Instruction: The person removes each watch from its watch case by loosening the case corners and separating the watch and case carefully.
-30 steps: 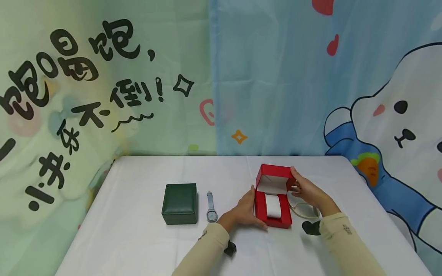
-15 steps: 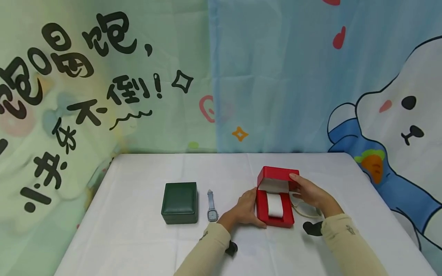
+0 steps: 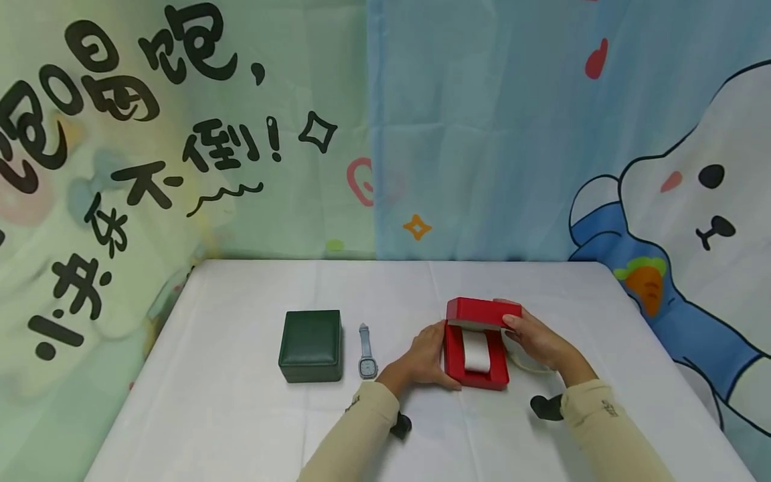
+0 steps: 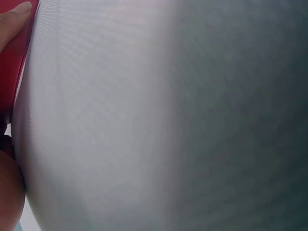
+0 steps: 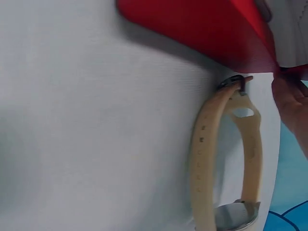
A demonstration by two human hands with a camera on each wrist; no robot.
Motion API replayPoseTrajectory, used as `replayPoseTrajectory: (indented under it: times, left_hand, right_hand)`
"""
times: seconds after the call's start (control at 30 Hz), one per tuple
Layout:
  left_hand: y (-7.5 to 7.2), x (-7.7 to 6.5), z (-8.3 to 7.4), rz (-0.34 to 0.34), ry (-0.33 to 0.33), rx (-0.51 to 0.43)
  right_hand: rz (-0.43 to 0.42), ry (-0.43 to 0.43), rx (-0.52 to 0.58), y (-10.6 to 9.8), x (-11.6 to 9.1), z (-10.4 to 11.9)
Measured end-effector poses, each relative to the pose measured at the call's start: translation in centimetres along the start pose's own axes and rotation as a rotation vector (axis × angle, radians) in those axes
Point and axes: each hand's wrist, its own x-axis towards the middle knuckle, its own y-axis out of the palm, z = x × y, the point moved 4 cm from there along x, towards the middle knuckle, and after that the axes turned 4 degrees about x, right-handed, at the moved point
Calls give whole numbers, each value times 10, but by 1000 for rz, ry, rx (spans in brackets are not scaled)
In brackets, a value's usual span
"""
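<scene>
A red watch box [image 3: 498,375] with a white cushion [image 3: 476,351] inside stands on the table, its lid [image 3: 478,311] tilted partway over the cushion. My left hand [image 3: 421,358] holds the box's left side, thumb at the front corner. One of its fingertips [image 4: 21,8] lies on red surface in the left wrist view. With my right hand [image 3: 542,341] I grip the lid's right edge, thumb in front. Right of the box, partly under my right hand, lies a watch with a beige strap [image 5: 204,144], standing on its edge in the right wrist view.
A closed green box [image 3: 310,347] stands to the left on the white-covered table [image 3: 229,402]. Between the two boxes lies a watch with a light blue strap [image 3: 367,355]. Printed curtains [image 3: 470,134] hang behind the table.
My right hand has swung the red lid forward and down, from nearly upright to partway over the cushion. My left hand has kept its hold on the box's left side.
</scene>
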Motion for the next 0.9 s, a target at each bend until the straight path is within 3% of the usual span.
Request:
replayPoseTrajectory:
  times: [0.43,0.9]
  left_hand:
    - [0,1,1,36,-24,-10]
    - [1,3,3,58,-43,-50]
  right_hand:
    - [-38,-75,-145,3,-11,-9]
    - [-69,-78,-312,5,-18,-19]
